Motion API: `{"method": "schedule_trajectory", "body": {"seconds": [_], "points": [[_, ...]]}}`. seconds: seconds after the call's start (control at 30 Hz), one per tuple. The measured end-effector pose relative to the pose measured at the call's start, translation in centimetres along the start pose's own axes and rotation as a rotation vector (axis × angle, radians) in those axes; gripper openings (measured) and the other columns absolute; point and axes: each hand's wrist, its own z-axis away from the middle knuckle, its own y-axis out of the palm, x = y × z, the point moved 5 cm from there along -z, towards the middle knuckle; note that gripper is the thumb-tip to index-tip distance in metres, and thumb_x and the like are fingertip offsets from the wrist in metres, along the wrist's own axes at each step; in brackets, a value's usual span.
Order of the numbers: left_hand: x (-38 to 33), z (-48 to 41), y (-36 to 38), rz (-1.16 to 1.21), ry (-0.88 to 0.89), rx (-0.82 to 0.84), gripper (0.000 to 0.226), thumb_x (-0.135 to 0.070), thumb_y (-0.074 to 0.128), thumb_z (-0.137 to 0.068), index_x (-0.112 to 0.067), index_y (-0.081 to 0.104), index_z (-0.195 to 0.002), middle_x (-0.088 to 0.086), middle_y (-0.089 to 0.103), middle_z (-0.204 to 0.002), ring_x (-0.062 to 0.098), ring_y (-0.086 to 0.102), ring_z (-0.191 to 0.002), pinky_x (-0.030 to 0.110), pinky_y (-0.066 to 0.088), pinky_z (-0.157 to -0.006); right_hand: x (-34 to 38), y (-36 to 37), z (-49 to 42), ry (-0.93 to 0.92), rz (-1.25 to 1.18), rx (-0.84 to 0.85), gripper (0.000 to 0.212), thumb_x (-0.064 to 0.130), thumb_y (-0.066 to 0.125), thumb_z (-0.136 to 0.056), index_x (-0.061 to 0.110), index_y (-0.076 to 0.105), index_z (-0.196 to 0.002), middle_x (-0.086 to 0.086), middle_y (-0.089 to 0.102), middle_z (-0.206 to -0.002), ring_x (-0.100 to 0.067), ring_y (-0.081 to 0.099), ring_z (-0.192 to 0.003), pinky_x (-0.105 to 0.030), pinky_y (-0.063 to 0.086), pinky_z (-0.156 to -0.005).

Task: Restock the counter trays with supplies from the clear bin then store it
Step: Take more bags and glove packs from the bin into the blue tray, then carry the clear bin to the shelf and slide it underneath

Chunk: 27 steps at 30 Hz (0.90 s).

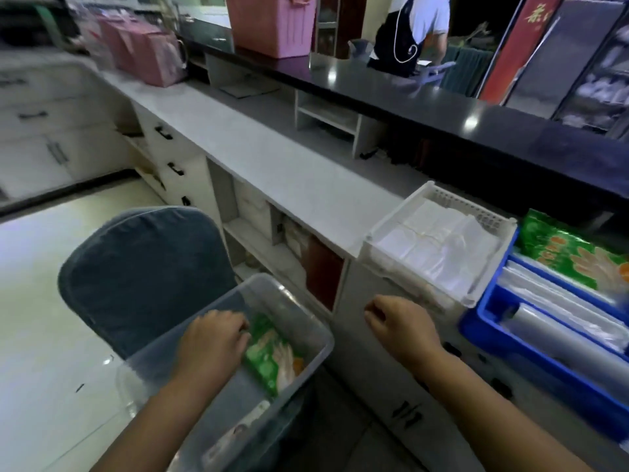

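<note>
A clear plastic bin [306,321] sits on a blue-grey chair below the counter. Inside it lies a green glove packet [275,359]. My left hand [212,338] reaches into the bin, fingers curled at the packet's left edge; whether it grips the packet I cannot tell. My right hand [401,323] hovers in front of the counter with loosely curled fingers and holds nothing. On the counter stand a white tray [381,229] of white folded bags and a blue tray [490,321] with clear plastic bags and another green glove packet [571,253].
The chair [143,267] stands against open shelves under the grey counter [272,158]. Pink bags [146,52] and a pink crate [269,25] sit farther back. Behind the raised black counter [408,93] stands a person [412,32]. Drawers line the left side.
</note>
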Motion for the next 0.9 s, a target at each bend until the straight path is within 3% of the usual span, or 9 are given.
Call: {"method": "schedule_trajectory", "body": {"seconds": [0.1, 0.27, 0.4, 0.5, 0.63, 0.8, 0.9], "points": [[7.0, 2.6, -0.9, 0.014, -0.126, 0.056, 0.006, -0.011, 0.074, -0.066, -0.016, 0.069, -0.066, 0.006, 0.068, -0.065, 0.03, 0.063, -0.063, 0.031, 0.049, -0.053, 5.3, 4.6, 0.3, 0.044, -0.024, 0.049, 0.015, 0.028, 0.054, -0.09, 0.018, 0.066, -0.091, 0.002, 0.068, -0.09, -0.018, 0.062, -0.085, -0.026, 0.039, -0.063], [13.7, 5.1, -0.6, 0.046, -0.19, 0.111, 0.002, -0.012, 0.07, -0.073, -0.013, 0.071, -0.073, 0.009, 0.068, -0.072, 0.032, 0.063, -0.068, 0.031, 0.045, -0.056, 9.8, 10.7, 1.7, 0.169, -0.058, 0.199, 0.016, 0.03, 0.053, -0.09, 0.02, 0.064, -0.087, 0.006, 0.064, -0.083, -0.013, 0.06, -0.075, -0.028, 0.048, -0.064], [16.2, 4.2, 1.5, 0.077, -0.162, 0.176, 0.007, -0.017, 0.063, -0.08, -0.016, 0.07, -0.08, 0.004, 0.07, -0.081, 0.026, 0.062, -0.077, 0.03, 0.042, -0.06, 9.7, 13.6, 1.9, 0.267, -0.011, 0.266, 0.018, 0.032, 0.052, -0.089, 0.019, 0.065, -0.087, 0.002, 0.068, -0.081, -0.016, 0.062, -0.072, -0.035, 0.053, -0.063], [17.6, 2.8, 3.3, 0.086, -0.155, 0.2, 0.01, -0.02, 0.058, -0.083, -0.018, 0.068, -0.083, 0.001, 0.069, -0.086, 0.022, 0.061, -0.082, 0.03, 0.045, -0.063, 8.7, 15.9, 1.3, 0.325, -0.013, 0.305, 0.018, 0.03, 0.051, -0.089, 0.018, 0.065, -0.085, 0.003, 0.067, -0.078, -0.015, 0.061, -0.069, -0.031, 0.05, -0.059], [19.4, 1.4, 5.0, 0.073, -0.189, 0.263, 0.014, -0.019, 0.055, -0.085, -0.017, 0.068, -0.088, 0.001, 0.069, -0.092, 0.022, 0.061, -0.087, 0.029, 0.041, -0.064, 7.7, 19.7, 0.3, 0.404, -0.023, 0.426, 0.02, 0.028, 0.05, -0.09, 0.014, 0.063, -0.089, -0.003, 0.068, -0.086, -0.02, 0.063, -0.077, -0.034, 0.049, -0.064], [22.9, -0.7, 6.5, 0.017, -0.214, 0.338, 0.017, -0.021, 0.053, -0.086, -0.017, 0.068, -0.093, 0.003, 0.069, -0.094, 0.023, 0.06, -0.088, 0.028, 0.037, -0.062, 8.0, 23.5, -1.1, 0.436, -0.052, 0.594, 0.013, 0.024, 0.047, -0.091, 0.019, 0.049, -0.079, -0.004, 0.063, -0.086, -0.019, 0.056, -0.076, -0.029, 0.039, -0.061], [24.2, -2.1, 7.9, -0.017, -0.211, 0.416, 0.02, -0.022, 0.049, -0.089, -0.017, 0.067, -0.098, 0.003, 0.066, -0.099, 0.021, 0.058, -0.093, 0.027, 0.036, -0.063, 8.0, 24.6, -1.1, 0.51, -0.07, 0.592, 0.009, 0.02, 0.048, -0.09, 0.018, 0.054, -0.084, -0.007, 0.067, -0.094, -0.021, 0.059, -0.079, -0.025, 0.035, -0.058]]}}
